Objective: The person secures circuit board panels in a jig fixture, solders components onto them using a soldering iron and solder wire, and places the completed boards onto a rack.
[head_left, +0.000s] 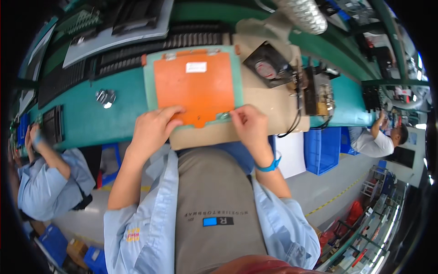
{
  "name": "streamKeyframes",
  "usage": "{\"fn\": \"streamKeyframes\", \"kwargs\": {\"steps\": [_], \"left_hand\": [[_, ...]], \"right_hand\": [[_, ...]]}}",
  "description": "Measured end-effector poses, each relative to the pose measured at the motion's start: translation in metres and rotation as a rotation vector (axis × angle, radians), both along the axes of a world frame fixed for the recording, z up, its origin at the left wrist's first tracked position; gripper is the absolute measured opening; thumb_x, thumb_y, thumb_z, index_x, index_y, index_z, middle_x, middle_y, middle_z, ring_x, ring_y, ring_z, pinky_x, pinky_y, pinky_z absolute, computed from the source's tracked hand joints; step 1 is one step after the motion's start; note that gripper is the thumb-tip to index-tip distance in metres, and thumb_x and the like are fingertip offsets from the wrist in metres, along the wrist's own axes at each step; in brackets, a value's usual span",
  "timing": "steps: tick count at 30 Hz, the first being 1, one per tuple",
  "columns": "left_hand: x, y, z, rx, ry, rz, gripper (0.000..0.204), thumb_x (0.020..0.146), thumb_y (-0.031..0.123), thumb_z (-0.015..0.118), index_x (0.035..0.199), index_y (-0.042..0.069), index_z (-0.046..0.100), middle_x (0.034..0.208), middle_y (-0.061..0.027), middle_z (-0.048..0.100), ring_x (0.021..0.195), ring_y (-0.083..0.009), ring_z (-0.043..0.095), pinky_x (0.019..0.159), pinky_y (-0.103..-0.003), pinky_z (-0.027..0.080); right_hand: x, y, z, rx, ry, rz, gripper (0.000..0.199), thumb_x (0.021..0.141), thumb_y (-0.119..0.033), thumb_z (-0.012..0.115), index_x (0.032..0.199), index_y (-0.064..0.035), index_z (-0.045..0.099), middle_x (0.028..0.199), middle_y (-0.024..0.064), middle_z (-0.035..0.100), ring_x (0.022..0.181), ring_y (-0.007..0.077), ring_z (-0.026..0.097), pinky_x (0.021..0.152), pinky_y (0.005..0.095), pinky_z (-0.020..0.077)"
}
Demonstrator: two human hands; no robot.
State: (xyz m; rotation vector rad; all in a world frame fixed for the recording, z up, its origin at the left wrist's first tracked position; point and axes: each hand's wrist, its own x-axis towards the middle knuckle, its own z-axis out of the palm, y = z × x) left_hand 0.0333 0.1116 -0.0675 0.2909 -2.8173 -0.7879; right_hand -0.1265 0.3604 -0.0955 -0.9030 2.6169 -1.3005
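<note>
An orange plate with a white label lies over a pale green frame, like the lid of a flat fixture. Metal hinges show along its far edge. My left hand is at the frame's near left corner, fingers bent over the edge; whatever lies under them is hidden. At the near right corner, my right hand, with a blue wrist strap, pinches beside a small metal latch. Thumb and index finger are closed together at the latch's end.
The fixture rests on a brown board atop a green bench. A black fan unit, cabled parts and a shiny metal piece stand around it. Blue bins are below at right. Co-workers sit left and right.
</note>
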Motion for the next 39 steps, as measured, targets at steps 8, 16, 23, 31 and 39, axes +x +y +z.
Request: {"fn": "streamKeyframes", "kwargs": {"steps": [8, 16, 23, 31, 39], "left_hand": [[-0.019, 0.007, 0.012, 0.011, -0.234, 0.14, 0.015, 0.091, 0.022, 0.073, 0.104, 0.015, 0.074, 0.089, 0.0009, 0.079, 0.077, -0.0274, 0.073, 0.069, -0.037, 0.054], [-0.034, 0.002, 0.02, 0.003, -0.336, 0.036, 0.01, 0.088, 0.026, 0.07, 0.093, 0.017, 0.07, 0.083, -0.0004, 0.076, 0.074, -0.0291, 0.072, 0.065, -0.041, 0.053], [-0.035, 0.0, 0.01, 0.043, -0.294, -0.001, 0.012, 0.086, 0.025, 0.073, 0.094, 0.015, 0.07, 0.083, 0.0008, 0.076, 0.076, -0.028, 0.072, 0.067, -0.041, 0.054], [-0.011, -0.008, -0.003, 0.092, -0.03, 0.117, 0.013, 0.088, 0.023, 0.074, 0.097, 0.015, 0.071, 0.081, 0.0019, 0.075, 0.074, -0.026, 0.072, 0.065, -0.039, 0.053], [0.018, -0.029, -0.013, 0.2, 0.016, 0.229, 0.013, 0.092, 0.025, 0.076, 0.102, 0.018, 0.072, 0.08, 0.0025, 0.074, 0.069, -0.0222, 0.07, 0.06, -0.034, 0.05]], "right_hand": [[0.007, -0.012, 0.022, 0.079, -0.012, 0.085, 0.012, 0.083, 0.001, 0.077, 0.092, -0.0046, 0.071, 0.079, 0.0053, 0.064, 0.062, 0.0214, 0.055, 0.059, 0.0335, 0.048], [0.025, -0.029, 0.012, 0.119, 0.299, 0.079, 0.018, 0.083, 0.001, 0.075, 0.099, -0.0067, 0.071, 0.085, 0.0074, 0.069, 0.066, 0.0275, 0.061, 0.063, 0.0364, 0.0515], [0.028, -0.034, -0.002, 0.11, 0.242, -0.024, 0.018, 0.086, 0.002, 0.071, 0.103, -0.0061, 0.07, 0.078, 0.0069, 0.069, 0.062, 0.025, 0.06, 0.06, 0.0349, 0.05], [0.032, -0.025, 0.013, 0.113, 0.131, 0.038, 0.02, 0.087, 0.001, 0.071, 0.105, -0.0058, 0.071, 0.074, 0.0059, 0.067, 0.059, 0.0239, 0.059, 0.058, 0.0334, 0.0491], [0.052, -0.069, 0.035, -0.007, 0.341, 0.414, 0.019, 0.087, -0.003, 0.074, 0.106, -0.0055, 0.072, 0.079, 0.0047, 0.066, 0.063, 0.0215, 0.061, 0.06, 0.033, 0.0507]]}}
